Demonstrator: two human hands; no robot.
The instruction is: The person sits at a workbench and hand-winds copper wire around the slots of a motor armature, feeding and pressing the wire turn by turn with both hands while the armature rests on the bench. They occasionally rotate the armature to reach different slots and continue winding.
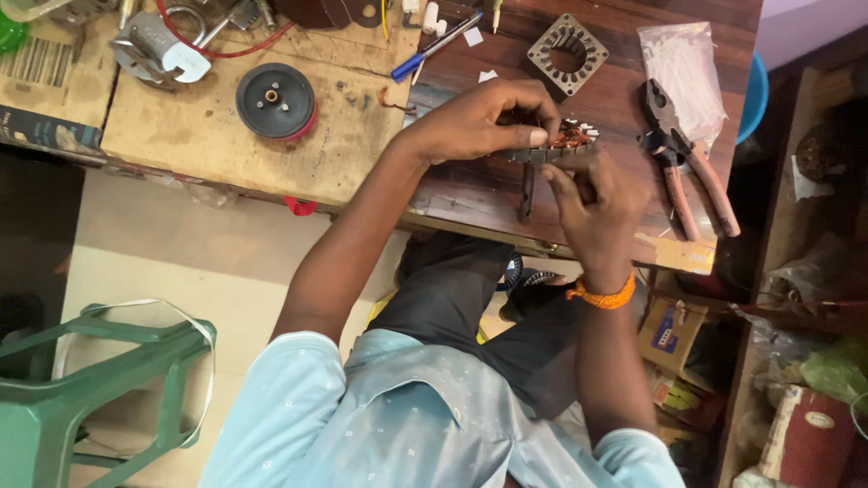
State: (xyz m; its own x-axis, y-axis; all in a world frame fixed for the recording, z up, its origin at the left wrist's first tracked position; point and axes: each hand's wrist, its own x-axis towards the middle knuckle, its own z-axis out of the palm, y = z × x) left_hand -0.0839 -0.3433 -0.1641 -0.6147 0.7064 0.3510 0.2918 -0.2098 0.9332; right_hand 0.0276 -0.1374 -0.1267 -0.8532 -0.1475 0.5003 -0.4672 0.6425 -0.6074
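Carefully, the left hand grips the wound stator above the table edge while the right hand pinches its windings; steady support helps.

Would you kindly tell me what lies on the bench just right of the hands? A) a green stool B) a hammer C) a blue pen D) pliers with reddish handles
D: the pliers with reddish handles lie on the bench right of the right hand and left hand, which hold a stator with copper windings.
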